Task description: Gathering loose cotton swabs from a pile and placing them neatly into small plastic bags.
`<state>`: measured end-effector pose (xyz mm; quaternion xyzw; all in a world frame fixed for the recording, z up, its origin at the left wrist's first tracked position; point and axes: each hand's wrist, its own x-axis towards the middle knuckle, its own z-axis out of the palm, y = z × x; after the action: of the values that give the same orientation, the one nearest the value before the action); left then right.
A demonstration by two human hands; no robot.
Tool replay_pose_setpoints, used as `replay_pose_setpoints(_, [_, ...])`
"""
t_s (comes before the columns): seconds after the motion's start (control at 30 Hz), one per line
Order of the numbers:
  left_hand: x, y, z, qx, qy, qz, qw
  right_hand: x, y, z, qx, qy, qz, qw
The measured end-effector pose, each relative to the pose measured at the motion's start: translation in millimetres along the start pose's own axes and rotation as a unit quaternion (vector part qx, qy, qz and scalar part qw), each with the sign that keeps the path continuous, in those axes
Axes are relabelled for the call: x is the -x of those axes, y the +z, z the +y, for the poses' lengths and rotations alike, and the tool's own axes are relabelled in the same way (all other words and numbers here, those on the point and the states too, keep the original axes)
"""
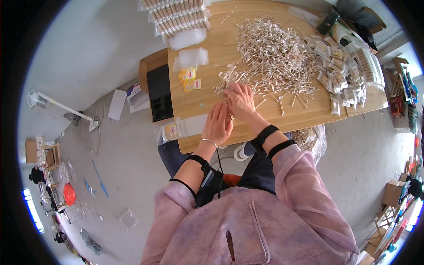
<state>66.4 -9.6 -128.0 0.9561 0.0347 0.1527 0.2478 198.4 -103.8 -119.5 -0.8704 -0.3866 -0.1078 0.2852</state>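
Side by side at the table's near edge, both my hands work close to loose cotton swabs. My left hand is closed, its fingers pressed together and curved inward; what lies under them is hidden. Just to its upper right, my right hand curls its fingers over the near edge of a small heap of cotton swabs, closed on some of them. A large pile of cotton swabs spreads behind and to the right. Yellow-and-white cards lie left of the hands, with clear plastic bags behind them.
The wooden table holds stacked packed swab bags at far left and many filled packets at right. An open cardboard box adjoins its left edge. A clear bag of swabs stands below the near edge.
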Motion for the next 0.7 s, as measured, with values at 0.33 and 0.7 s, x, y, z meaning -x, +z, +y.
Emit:
replay_pose_setpoints(0.33, [0.3,-9.7,1.6,-0.019,-0.001,-0.003,1.000,8.4,-26.1,57.4,0.108,0.043,0.031,0.993])
replay_pose_setpoints(0.7, [0.3,0.0,-2.0,-0.012,0.033,0.028,0.999,-44.9,22.8,5.8,0.065,-0.026,-0.033,0.997])
